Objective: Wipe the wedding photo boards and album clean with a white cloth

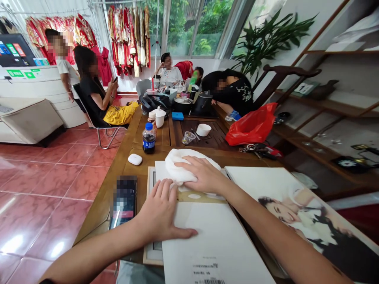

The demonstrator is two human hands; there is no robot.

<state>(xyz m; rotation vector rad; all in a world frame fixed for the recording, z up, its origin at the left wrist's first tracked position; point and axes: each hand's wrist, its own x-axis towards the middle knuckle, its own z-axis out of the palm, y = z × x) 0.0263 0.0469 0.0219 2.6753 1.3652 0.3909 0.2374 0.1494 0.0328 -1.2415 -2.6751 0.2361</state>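
My right hand [204, 173] grips a bunched white cloth [174, 162], pressing it onto the far end of a white panel [210, 230] with printed text and a barcode at its near end. My left hand [160, 213] rests on the panel's left edge, fingers stretched out and thumb spread across the white surface. Under the panel, a light wooden frame [150, 179] shows along the left side. Close to the cloth, a tan strip with a pale oval [194, 196] crosses the panel. To the right lies a large photo panel [314, 221] with a printed portrait.
A phone [127, 197], a white earbud case [135, 159] and a dark-drink bottle [149, 139] stand along the table's left side. Farther back are a white bowl [203, 129], a red plastic bag [251, 124] and keys [253, 148]. Several people sit or stand beyond.
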